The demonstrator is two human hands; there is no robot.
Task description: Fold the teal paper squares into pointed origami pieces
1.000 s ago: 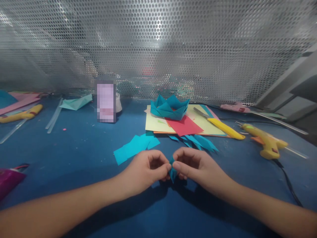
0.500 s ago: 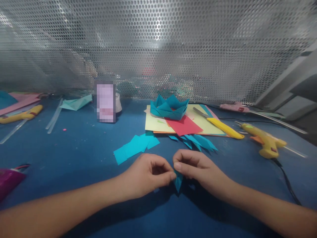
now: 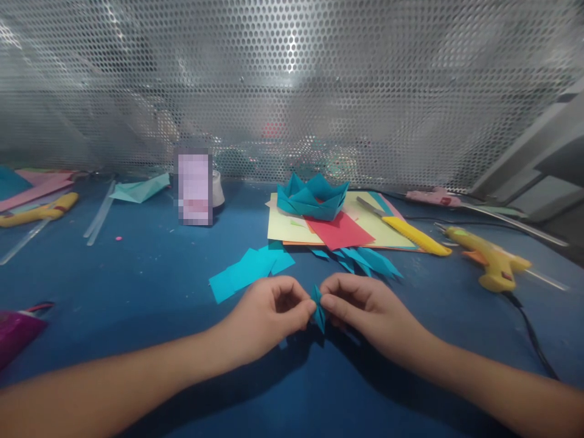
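Note:
Between my hands, just above the blue table, is a small folded piece of teal paper [image 3: 319, 311], long and pointed at both ends. My left hand [image 3: 276, 313] pinches its left side between thumb and fingers. From the other side my right hand [image 3: 365, 307] pinches its right edge. Flat teal paper pieces [image 3: 249, 272] lie beyond my left hand. Several folded pointed teal pieces [image 3: 369, 261] lie beyond my right hand. Farther back, a teal folded paper ring with a pointed rim [image 3: 312, 201] rests on a stack of coloured paper [image 3: 285, 228].
A yellow utility knife [image 3: 417, 236] and a red paper sheet [image 3: 343, 231] lie on the stack. To the right is a yellow glue gun [image 3: 493, 258] with a black cord. Another yellow tool [image 3: 50, 210] lies far left. A perforated metal panel [image 3: 292, 91] stands behind.
The folded teal piece has risen slightly and turned, so its upper tip now shows between my fingers. My left hand has shifted a little up and away from me.

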